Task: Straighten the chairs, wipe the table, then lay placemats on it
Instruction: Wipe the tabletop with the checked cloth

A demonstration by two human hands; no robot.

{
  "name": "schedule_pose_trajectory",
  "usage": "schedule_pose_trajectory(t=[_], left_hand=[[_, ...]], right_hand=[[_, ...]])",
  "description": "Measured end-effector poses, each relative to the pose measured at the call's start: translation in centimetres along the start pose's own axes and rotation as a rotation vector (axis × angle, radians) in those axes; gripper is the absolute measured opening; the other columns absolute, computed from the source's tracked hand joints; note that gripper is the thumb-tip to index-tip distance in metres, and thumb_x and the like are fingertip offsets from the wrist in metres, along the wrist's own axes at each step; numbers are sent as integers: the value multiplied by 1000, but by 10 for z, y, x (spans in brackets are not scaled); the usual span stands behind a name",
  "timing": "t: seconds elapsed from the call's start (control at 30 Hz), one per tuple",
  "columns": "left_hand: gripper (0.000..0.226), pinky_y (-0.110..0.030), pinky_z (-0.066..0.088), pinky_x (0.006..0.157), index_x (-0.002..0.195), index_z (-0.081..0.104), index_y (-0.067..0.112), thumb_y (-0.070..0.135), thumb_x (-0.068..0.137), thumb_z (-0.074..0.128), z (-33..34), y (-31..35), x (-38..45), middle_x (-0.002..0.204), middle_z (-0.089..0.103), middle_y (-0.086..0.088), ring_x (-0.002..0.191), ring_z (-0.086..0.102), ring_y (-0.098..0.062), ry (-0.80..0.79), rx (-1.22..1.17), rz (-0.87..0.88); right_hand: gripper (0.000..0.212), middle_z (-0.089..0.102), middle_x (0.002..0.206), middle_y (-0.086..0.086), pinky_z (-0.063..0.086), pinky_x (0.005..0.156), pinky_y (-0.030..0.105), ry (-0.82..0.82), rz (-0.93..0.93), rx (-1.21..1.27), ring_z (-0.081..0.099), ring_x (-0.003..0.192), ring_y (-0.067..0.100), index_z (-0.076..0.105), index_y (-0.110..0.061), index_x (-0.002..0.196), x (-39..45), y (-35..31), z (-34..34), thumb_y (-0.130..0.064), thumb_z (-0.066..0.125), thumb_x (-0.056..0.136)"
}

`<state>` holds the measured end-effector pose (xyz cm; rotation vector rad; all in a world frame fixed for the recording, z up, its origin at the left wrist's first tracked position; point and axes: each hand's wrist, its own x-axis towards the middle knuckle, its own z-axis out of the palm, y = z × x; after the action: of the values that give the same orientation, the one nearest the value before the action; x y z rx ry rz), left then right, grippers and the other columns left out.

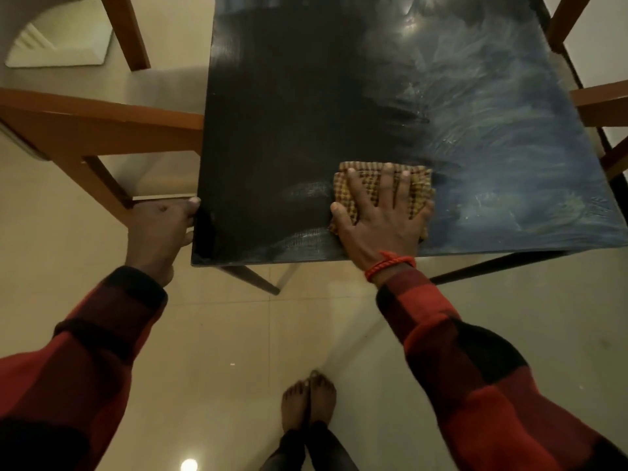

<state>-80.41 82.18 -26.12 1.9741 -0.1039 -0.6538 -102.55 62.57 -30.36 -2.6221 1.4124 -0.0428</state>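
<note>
Black table (pixel 289 113), seen from the head camera, close below. Right hand (pixel 380 215) spread flat, fingers straight, pressing a yellow checked cloth (pixel 418 185) onto the top near the front edge. Left hand (pixel 159 226) curled round the table's near left corner, steadying it. Likely risks: cloth bunching or slipping off the front edge under a hard pull; streaks left on the hazy right half. Glossy, smeared surface. Wooden chairs, one left (pixel 102 130), one right (pixel 598 103). Pale tiled floor (pixel 221 334), bare feet (pixel 309 399) below.
</note>
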Motion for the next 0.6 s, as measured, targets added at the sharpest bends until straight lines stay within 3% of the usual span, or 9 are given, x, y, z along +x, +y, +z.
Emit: schedule_pose_trajectory(t=[0.23, 0.33, 0.43, 0.6], left_hand=[[23, -44, 55, 96, 105, 72, 9, 28, 98, 62, -2, -5, -2, 107, 74, -1, 106, 68, -14, -18, 20, 16], [22, -41, 55, 96, 106, 73, 11, 26, 101, 57, -4, -5, -6, 106, 74, 1, 106, 68, -12, -52, 24, 35], [22, -42, 53, 100, 110, 72, 12, 26, 102, 58, -6, -5, -9, 112, 72, 1, 111, 65, -14, -66, 19, 42], [20, -44, 52, 102, 113, 72, 19, 27, 102, 57, -9, -7, -14, 119, 70, 4, 116, 62, -15, -66, 25, 39]], right_hand=[[66, 4, 168, 6, -3, 113, 72, -89, -369, 86, 0, 154, 34, 16, -45, 156, -35, -126, 14, -67, 28, 94], [66, 6, 168, 6, -2, 113, 71, -117, -446, 88, 0, 154, 32, 20, -43, 156, -40, -137, 17, -66, 29, 94], [67, 5, 168, 4, -2, 115, 70, -99, -383, 80, 0, 154, 31, 17, -44, 156, -26, -113, 13, -66, 30, 94], [67, 4, 168, 2, 5, 115, 70, -25, -71, 1, 2, 154, 31, 8, -52, 154, -8, -17, 2, -72, 25, 92]])
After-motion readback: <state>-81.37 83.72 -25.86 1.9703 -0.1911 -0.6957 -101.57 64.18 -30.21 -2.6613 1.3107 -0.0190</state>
